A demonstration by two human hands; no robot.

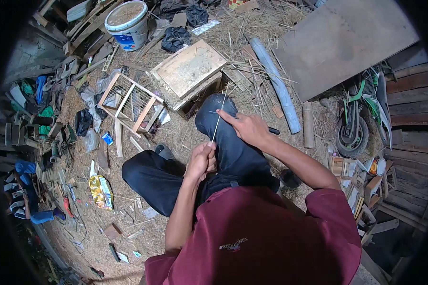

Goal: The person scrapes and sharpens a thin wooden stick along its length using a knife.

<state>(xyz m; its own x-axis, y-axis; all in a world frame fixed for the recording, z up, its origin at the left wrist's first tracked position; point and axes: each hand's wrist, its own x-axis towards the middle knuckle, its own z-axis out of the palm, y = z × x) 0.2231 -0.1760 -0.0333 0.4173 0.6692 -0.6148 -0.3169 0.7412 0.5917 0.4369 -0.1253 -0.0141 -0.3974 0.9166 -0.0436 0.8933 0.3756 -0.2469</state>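
A thin pale stick (217,124) slants up over my raised, dark-trousered knee. Its lower end sits in my left hand (202,160), whose fingers are curled closed around it. My right hand (246,127) lies over the knee, its index finger stretched toward the stick; something small and thin shows at that fingertip. Whatever the other right fingers hold is hidden. Part of a dark handle (274,130) sticks out beside the right hand. Beyond the knee stands a low wooden box (190,69), and left of it lies a slatted wooden frame with thin bars (131,103).
A white bucket (127,28) stands at the back left. On the right are a grey pipe (277,88), a large board (342,42), a small bike (354,118) and wood scraps. A yellow bag (100,191) lies left. Another person (26,190) is at the far left.
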